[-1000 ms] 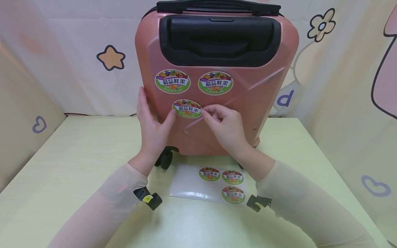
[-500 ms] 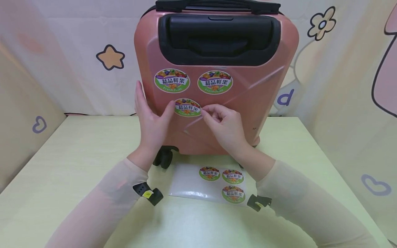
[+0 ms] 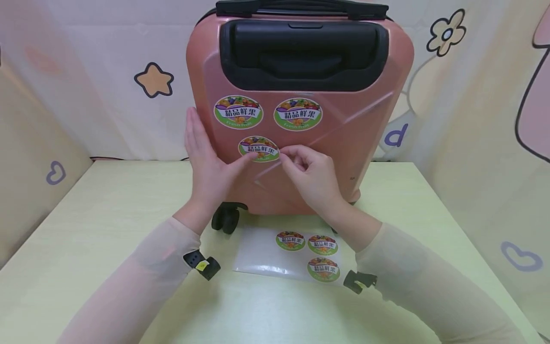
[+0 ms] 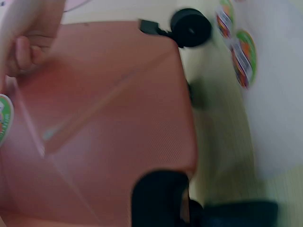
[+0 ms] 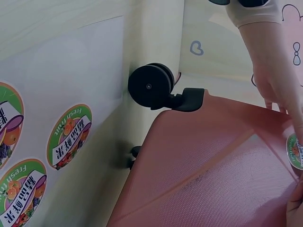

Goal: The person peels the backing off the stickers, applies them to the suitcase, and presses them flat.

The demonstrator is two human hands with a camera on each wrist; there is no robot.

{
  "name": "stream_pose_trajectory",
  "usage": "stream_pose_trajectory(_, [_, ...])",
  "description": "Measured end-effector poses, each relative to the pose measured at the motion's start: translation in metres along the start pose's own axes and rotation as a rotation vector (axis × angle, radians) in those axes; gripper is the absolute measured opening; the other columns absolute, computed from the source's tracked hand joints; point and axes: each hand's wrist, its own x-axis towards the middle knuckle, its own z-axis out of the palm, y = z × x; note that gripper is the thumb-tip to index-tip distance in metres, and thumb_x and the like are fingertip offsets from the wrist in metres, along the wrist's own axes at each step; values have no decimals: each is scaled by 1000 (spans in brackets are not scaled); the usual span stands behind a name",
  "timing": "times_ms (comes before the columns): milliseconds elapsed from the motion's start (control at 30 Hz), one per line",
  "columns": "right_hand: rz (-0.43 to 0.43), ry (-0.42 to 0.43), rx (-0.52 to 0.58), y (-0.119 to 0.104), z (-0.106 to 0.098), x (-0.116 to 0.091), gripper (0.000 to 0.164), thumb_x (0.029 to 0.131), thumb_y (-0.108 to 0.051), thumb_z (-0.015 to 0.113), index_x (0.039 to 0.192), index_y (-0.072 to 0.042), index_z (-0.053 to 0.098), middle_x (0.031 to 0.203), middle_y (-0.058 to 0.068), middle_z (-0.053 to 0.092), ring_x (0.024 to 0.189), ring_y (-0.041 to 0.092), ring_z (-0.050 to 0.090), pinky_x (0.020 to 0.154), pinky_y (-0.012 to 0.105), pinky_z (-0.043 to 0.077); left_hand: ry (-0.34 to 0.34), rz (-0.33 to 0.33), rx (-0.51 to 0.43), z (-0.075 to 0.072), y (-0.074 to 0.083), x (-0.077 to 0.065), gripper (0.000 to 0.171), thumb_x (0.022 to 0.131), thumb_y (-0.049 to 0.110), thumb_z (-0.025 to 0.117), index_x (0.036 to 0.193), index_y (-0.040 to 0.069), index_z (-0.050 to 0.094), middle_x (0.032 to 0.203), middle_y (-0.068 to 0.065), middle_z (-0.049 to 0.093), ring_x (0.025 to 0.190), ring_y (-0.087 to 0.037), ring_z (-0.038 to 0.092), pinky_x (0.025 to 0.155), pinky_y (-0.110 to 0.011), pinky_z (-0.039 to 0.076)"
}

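A pink suitcase (image 3: 335,134) stands upright with an oval fruit sticker (image 3: 253,143) low on its face. My right hand (image 3: 313,177) pinches that sticker's right edge between thumb and index finger. My left hand (image 3: 210,162) lies along the suitcase's left side with its fingers straight, and its thumb touches the sticker's lower left part. Two more oval fruit stickers are on the suitcase above, a left one (image 3: 238,112) and a right one (image 3: 298,114). In the right wrist view the held sticker (image 5: 295,151) shows at the right edge, between both hands.
A white sticker sheet (image 3: 262,253) with several oval stickers lies on the table (image 3: 107,229) in front of the suitcase. The suitcase's black wheel (image 3: 225,219) rests near its left corner. A patterned curtain (image 3: 107,95) stands behind.
My left thumb has lifted off the sticker's left edge, then come down on its lower left part. The left fingers have slid up the suitcase's side. My right hand has kept its place.
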Motion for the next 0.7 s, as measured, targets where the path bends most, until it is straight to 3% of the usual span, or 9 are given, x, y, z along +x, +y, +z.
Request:
stream_pose_trajectory(167, [2, -6, 3, 0, 0, -1, 12, 88, -10, 63, 94, -2, 70, 53, 2, 37, 49, 15, 35, 45, 25, 26, 4, 122, 167, 1, -7, -2, 115, 69, 48, 75, 148, 6, 3, 155, -6, -1, 140, -15, -3, 111, -41, 11])
stream_pose_trajectory(300, [-2, -4, 0, 0, -1, -1, 12, 88, -9, 63, 94, -1, 70, 53, 2, 37, 49, 14, 35, 46, 25, 26, -2, 146, 200, 0, -8, -1, 115, 69, 49, 74, 148, 5, 3, 155, -7, -2, 140, -16, -4, 112, -41, 10])
stream_pose_trajectory(533, [-1, -8, 7, 0, -1, -1, 12, 88, -8, 63, 95, -1, 70, 54, 2, 37, 50, 14, 35, 46, 24, 26, -59, 34, 77, -6, -4, 4, 114, 72, 40, 77, 150, 12, -2, 155, -1, -4, 138, -9, -4, 111, -41, 12])
stream_pose_trajectory(700, [12, -10, 8, -1, -2, -2, 13, 88, -8, 63, 95, -1, 70, 54, 2, 37, 50, 14, 35, 45, 24, 25, -75, 26, -34, -7, -4, 6, 100, 81, 31, 71, 150, 13, 0, 154, 3, 1, 137, -6, 0, 109, -35, 21])
